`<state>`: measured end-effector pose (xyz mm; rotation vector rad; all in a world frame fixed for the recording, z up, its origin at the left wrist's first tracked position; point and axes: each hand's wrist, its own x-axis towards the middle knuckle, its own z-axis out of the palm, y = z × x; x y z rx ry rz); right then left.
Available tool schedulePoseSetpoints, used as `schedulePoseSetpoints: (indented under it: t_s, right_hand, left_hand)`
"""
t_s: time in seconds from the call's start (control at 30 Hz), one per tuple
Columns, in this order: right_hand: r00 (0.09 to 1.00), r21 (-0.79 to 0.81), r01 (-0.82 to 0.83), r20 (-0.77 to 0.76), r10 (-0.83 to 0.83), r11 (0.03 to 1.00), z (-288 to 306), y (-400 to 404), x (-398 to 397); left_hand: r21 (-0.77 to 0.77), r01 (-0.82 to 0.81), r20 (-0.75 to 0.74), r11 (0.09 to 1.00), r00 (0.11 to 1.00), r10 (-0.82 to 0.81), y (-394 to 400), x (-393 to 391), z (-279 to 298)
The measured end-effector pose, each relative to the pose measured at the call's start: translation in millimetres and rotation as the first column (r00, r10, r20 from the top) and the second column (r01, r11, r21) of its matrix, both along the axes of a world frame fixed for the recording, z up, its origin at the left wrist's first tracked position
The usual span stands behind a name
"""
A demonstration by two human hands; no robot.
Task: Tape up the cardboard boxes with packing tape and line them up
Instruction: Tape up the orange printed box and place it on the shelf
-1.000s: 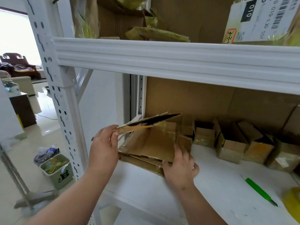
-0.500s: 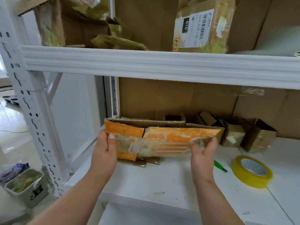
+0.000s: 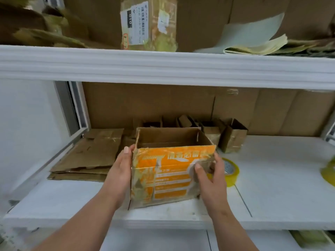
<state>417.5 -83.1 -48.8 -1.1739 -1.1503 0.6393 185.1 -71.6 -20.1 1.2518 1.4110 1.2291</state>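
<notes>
An orange-printed cardboard box [image 3: 166,171] stands opened into shape on the white shelf [image 3: 272,196], its top open toward the back. My left hand [image 3: 120,171] holds its left side, fingers wrapped over the corner. My right hand [image 3: 208,178] grips its right edge, thumb on the printed front. A yellow roll of packing tape [image 3: 233,172] lies just right of the box, partly hidden behind my right hand. A stack of flattened boxes [image 3: 87,156] lies to the left.
Several small brown boxes [image 3: 232,136] stand in a row against the cardboard backing. A second yellow tape roll [image 3: 329,173] shows at the right edge. The upper shelf beam [image 3: 163,67] hangs close overhead, loaded with cartons and papers.
The flat orange carton lifted off the stack has been opened into a box shape and set upright on the shelf between both hands. The view has swung to the right.
</notes>
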Motion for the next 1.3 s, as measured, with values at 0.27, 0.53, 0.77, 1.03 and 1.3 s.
schedulePoseSetpoints:
  t_s: [0.27,0.53,0.77,1.03,1.3]
  right_hand:
    - [0.977,-0.095,-0.101,0.178,0.117,0.99,-3.9,9.1,37.0]
    - [0.953,-0.131,-0.187,0.217,0.212,0.974,-2.9,17.4,44.0]
    - [0.955,-0.098,-0.245,0.146,0.258,0.965,7.1,21.0,44.1]
    - [0.979,-0.088,-0.202,-0.031,0.2,0.975,10.5,33.2,36.8]
    - [0.959,-0.2,-0.2,0.162,0.233,0.959,33.9,57.4,36.5]
  left_hand:
    - [0.0,-0.137,0.057,0.991,0.989,0.137,-3.4,26.0,27.1]
    - [0.042,-0.077,-0.014,0.996,0.997,0.078,-26.8,25.2,11.7]
    - [0.045,-0.097,0.04,0.994,0.995,0.095,-26.4,21.9,5.7]
    - [0.09,-0.157,-0.028,0.984,0.987,0.16,-8.3,21.4,11.5]
    - [0.068,0.002,-0.514,0.998,0.857,0.033,19.9,14.8,42.6]
